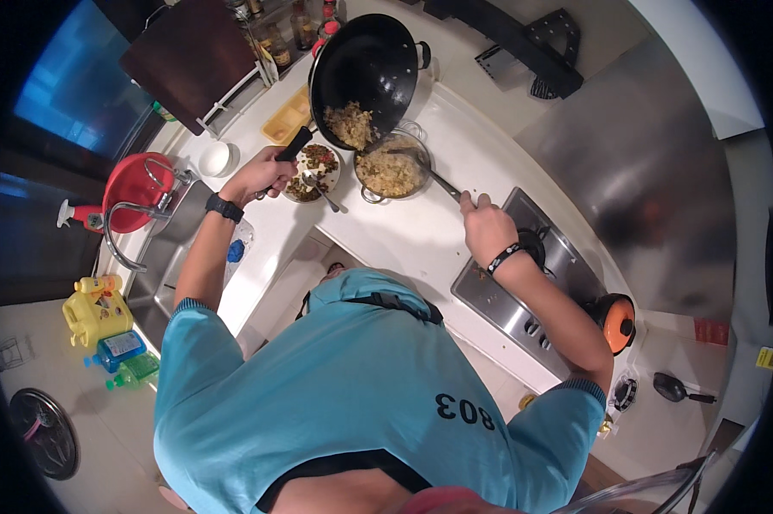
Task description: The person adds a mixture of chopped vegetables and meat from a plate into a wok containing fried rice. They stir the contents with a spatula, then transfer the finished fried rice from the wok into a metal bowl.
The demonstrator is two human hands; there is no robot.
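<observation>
My left hand [269, 172] grips the black handle of a wok [373, 70], which is tilted over a metal bowl [368, 194] with small loop handles. Fried rice [349, 126] lies at the wok's lower edge, and more fried rice [390, 168] fills the bowl. In my right hand [486, 225] is the handle of a metal spatula [443, 183]; its head is at the rice in the bowl, under the wok's rim. Beside the bowl, close to my left hand, a white plate [335, 183] carries chopped food and a metal spoon [322, 193].
A gas stove [489, 292] sits at the right, with an orange-lidded pot [618, 323] beyond it. Left are a sink [161, 270], a curved faucet [113, 238], a red basin [126, 193] and a white bowl [214, 159]. A yellow tray [287, 119] and sauce bottles [303, 29] stand near the wok.
</observation>
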